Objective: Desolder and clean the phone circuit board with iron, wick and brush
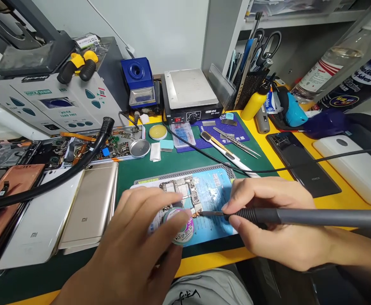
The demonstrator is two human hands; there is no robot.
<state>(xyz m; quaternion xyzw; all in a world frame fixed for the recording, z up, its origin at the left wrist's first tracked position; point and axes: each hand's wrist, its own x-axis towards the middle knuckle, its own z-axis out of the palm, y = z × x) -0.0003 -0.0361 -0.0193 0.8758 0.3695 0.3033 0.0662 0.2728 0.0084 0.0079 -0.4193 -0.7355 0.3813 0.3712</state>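
My left hand (pixel 131 241) grips a small round spool of desoldering braid (pixel 185 233) with a purple and white label between thumb and fingers. A short copper-coloured end of braid reaches from it to the lower edge of a phone circuit board (pixel 195 195). My right hand (pixel 277 224) holds a soldering iron (pixel 312 217) like a pen, nearly level and pointing left. Its thin dark tip touches or almost touches the braid end at the board. Under the board lies a blue and white mat (pixel 212 186). My left fingers hide part of the board.
Several phones (pixel 88 203) lie at the left below a black hose (pixel 87 159). A thin black cable (pixel 287 167) crosses the green mat near a brush (pixel 219 146) and tweezers (pixel 236 142). A heating plate (pixel 190 89) and a hot-air station (pixel 67 101) stand behind.
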